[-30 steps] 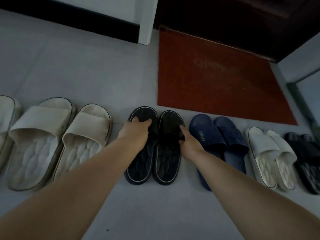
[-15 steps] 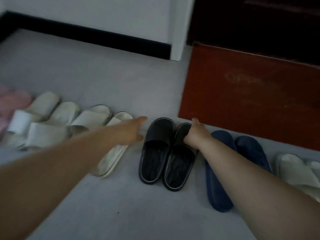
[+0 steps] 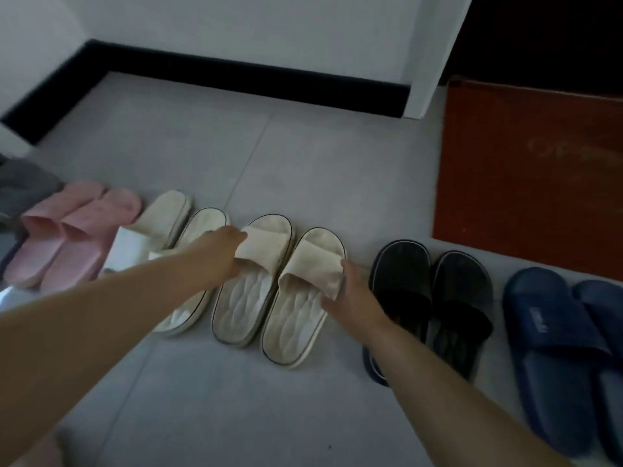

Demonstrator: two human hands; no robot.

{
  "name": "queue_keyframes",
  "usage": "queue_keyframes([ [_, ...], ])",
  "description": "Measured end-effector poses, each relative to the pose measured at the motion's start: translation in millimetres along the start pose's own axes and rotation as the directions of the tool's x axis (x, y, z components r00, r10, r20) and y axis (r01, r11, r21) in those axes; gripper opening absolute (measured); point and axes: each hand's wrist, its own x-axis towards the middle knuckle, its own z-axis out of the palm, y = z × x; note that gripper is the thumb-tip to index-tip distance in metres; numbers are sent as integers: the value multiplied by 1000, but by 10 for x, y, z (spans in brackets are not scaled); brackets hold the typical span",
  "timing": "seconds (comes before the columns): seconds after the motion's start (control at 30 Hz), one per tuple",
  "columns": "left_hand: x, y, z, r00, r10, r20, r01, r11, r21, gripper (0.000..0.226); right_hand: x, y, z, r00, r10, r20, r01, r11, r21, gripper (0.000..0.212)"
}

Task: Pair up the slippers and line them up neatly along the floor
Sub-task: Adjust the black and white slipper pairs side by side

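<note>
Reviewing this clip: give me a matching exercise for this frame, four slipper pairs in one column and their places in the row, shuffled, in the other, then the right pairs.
Column 1
1. pink slippers
2. beige slippers
3. black slippers
4. navy blue slippers

Column 2
A. just below the red doormat's near edge
B. at the right edge of the view
C. between the left hand and the right hand, each touching one strap
D. near the left end, beside the white slippers

Pairs: 1-D, 2-C, 3-A, 4-B
</note>
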Motion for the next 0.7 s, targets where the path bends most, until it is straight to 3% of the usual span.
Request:
queue_keyframes([
  [0.1, 327, -321, 195, 993, 108, 37, -111, 991, 77, 76, -25, 112, 414, 977, 76, -197, -38, 981, 192, 64],
  [0.17, 458, -447, 187, 981, 176, 78, -183, 977, 105, 85, -60, 173, 624, 959, 148, -240, -74, 954, 292, 58],
  [0.33, 659, -466, -105, 910, 332, 249, -392, 885, 253, 69, -2, 128, 856, 874, 290, -390, -184, 940, 286, 49],
  [0.43, 746, -509, -9, 892, 357, 275, -429, 862, 272, 79, 147, 62, 850, 804, 349, -481, -237, 931, 279, 46],
  [0.53, 751, -551, 190, 888, 350, 300, -419, 883, 210, 86, 87, 13, 871, 827, 318, -463, -225, 943, 246, 48],
  [0.7, 652, -520, 381, 930, 320, 183, -338, 938, 75, 84, -94, 85, 826, 909, 189, -372, -131, 976, 175, 61],
])
